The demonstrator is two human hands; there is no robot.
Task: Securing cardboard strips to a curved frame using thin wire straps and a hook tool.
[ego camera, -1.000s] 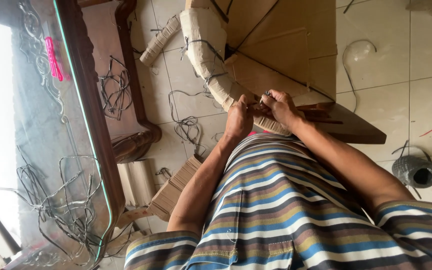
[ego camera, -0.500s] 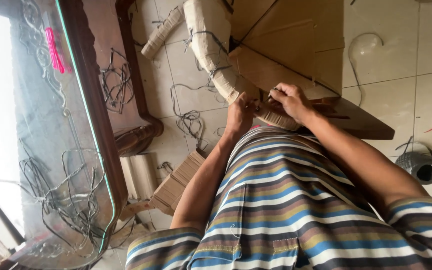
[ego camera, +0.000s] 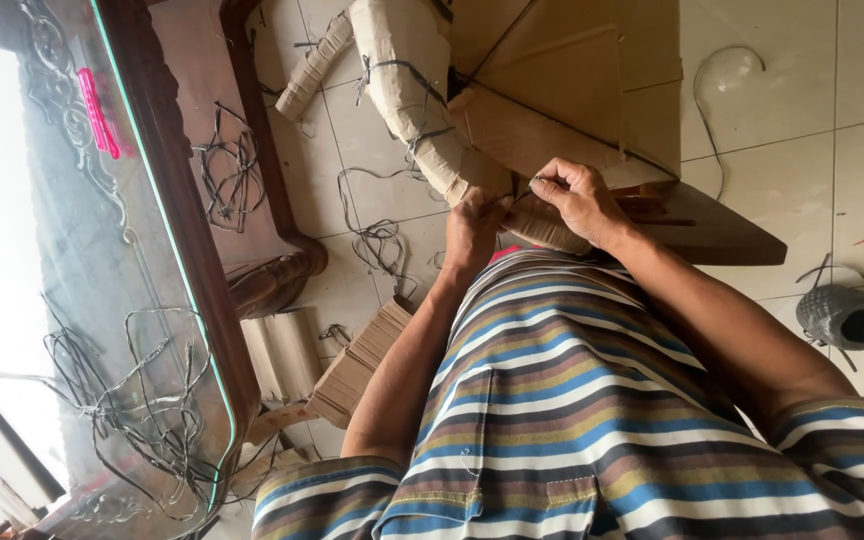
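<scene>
Two hands meet on the cardboard-wrapped curved furniture part (ego camera: 422, 110) over the tiled floor (ego camera: 782, 120): right hand (ego camera: 574, 200) pinches a thin strap end at its near end, left hand (ego camera: 472, 230) just beside, curled around the wrap, long axis running away up-left.

left hand (ego camera: 472, 232) grip — hidden | cardboard-wrapped piece (ego camera: 552, 90) — cut off at top edge

right hand (ego camera: 574, 200) shifted along cardboard-wrapped leg (ego camera: 422, 110)
</scene>
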